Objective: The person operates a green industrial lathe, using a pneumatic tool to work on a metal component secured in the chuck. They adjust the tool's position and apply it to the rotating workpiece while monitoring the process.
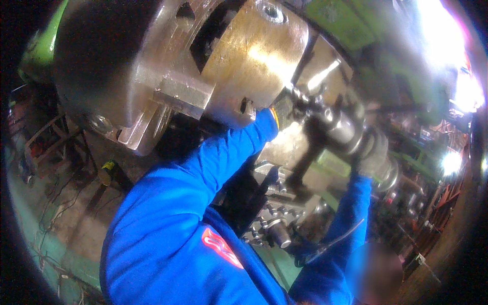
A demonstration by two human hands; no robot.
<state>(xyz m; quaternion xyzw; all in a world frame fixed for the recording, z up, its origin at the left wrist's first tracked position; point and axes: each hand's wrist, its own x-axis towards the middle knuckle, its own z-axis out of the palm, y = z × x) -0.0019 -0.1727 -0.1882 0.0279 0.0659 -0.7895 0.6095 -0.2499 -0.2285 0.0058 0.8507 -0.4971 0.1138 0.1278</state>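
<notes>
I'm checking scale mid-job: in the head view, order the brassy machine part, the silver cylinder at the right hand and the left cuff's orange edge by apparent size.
1. Brassy machine part, clearly largest
2. Silver cylinder, partly covered by the right hand
3. Orange cuff edge, just a thin strip

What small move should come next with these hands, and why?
Probably ease the left hand slightly away from the large metal block: its glove appears close to the block's edge. The right hand appears to grip the metal cylinder, which might steady it meanwhile.
</notes>
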